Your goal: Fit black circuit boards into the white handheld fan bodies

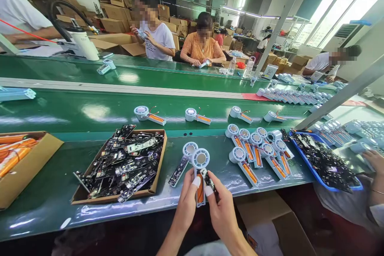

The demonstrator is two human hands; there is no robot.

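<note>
My left hand (186, 197) is wrapped round the handle of a light-blue handheld fan (200, 159), held near the table's front edge. Its round head points away from me, and an orange battery shows in the uncovered handle. In my right hand (221, 199), a small black circuit board (210, 182) is pinched at the right side of that handle. Both thumbs wear white finger covers. Just behind lies a second fan (189, 149), with a black board along its handle. Whether the held board touches the housing, I cannot tell.
Left stands a carton of circuit boards (129, 164), beyond it a box of orange batteries (18, 152). Several fans (258, 148) lie to the right, near a blue tray (327, 184) of boards. Spaced fans (198, 117) lie on the green belt (90, 108). Co-workers sit opposite and at right.
</note>
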